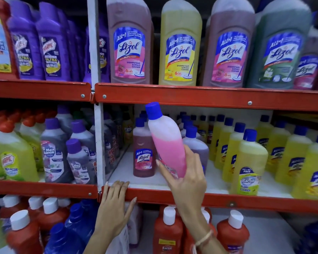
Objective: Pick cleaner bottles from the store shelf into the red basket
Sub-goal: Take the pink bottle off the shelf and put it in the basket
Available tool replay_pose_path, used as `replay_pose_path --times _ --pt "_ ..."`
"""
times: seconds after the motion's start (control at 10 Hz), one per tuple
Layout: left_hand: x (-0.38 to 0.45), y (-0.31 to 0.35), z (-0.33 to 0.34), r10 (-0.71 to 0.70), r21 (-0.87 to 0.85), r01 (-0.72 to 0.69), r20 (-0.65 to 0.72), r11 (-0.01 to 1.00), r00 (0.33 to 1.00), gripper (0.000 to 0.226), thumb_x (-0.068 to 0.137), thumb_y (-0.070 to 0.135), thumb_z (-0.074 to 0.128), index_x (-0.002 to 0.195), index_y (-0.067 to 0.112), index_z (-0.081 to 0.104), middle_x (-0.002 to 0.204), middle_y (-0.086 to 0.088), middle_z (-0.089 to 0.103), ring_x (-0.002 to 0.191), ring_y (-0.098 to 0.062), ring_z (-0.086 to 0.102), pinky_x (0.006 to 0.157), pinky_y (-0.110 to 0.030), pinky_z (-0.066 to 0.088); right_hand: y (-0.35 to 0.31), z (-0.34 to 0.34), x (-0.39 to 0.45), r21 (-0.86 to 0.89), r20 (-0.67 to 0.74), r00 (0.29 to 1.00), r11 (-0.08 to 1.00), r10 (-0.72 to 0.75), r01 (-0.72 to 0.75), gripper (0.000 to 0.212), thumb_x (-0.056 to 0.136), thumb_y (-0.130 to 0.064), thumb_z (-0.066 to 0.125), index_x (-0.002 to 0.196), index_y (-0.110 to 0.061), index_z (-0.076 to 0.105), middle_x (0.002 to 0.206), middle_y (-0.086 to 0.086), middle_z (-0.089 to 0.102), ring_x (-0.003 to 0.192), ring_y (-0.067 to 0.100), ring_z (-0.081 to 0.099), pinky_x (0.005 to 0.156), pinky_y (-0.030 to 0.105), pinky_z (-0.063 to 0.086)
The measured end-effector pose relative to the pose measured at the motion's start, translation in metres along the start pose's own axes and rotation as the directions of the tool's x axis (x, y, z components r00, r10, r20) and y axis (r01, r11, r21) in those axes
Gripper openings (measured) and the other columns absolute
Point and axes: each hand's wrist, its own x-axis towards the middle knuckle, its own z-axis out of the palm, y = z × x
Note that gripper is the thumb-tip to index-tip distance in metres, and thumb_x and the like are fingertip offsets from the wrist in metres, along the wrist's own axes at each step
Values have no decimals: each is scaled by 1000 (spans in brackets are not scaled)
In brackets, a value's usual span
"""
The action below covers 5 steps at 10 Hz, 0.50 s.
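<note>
My right hand (184, 178) grips a pink cleaner bottle (165, 140) with a blue cap by its lower part. The bottle is tilted to the left, lifted off the white middle shelf (151, 180). My left hand (114, 204) rests over the red front rail (228, 200) of that shelf, fingers curled on its edge and holding no bottle. Behind the lifted bottle a dark pink Lizol bottle (143, 153) stands upright. The red basket is not in view.
Yellow Bactin and Lizol bottles (250, 162) crowd the middle shelf's right side. Large Lizol bottles (180, 44) fill the top shelf, purple Harpic bottles (53, 44) at its left. Red Bactin bottles (167, 231) with white caps stand below. A white upright post (99, 143) divides the bays.
</note>
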Motion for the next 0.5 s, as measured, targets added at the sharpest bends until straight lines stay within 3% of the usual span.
replay_pose_path --times 0.1,0.2,0.3,0.4,0.5 --pt "0 2 -2 -4 2 4 -1 1000 1000 59 91 56 30 128 15 49 124 -3 58 124 -22 47 116 -39 11 -2 -29 -2 202 46 990 970 131 -138 66 67 -60 72 121 -27 53 101 -4 63 88 11 63 64 22 53" --pt "1 3 -5 7 11 -7 1 1000 1000 59 91 56 28 125 14 51 120 -3 60 120 -23 49 114 -42 15 1 -52 2 625 316 904 653 288 -427 60 54 -42 86 109 -34 61 97 -2 74 89 17 71 70 27 58" --pt "1 1 -5 20 16 -20 4 1000 1000 62 91 58 25 124 13 52 117 -4 60 117 -24 50 112 -44 19 11 -59 2 740 591 763 201 261 -642 69 36 -37 95 98 -19 68 84 5 77 73 22 74 60 30 59" --pt "3 1 -6 15 15 -15 -2 1000 1000 60 90 58 26 121 14 53 115 -3 60 114 -23 50 111 -45 22 17 -68 -6 666 738 648 -49 187 -745 92 26 -43 96 102 -4 62 76 11 75 63 22 72 55 33 60" --pt "4 1 -6 5 -7 -5 -21 1000 1000 60 89 59 25 116 15 54 111 -2 60 111 -23 51 109 -45 27 32 -77 -15 611 784 621 -169 -5 -773 95 27 -44 97 104 1 63 74 15 74 60 24 71 54 33 60"
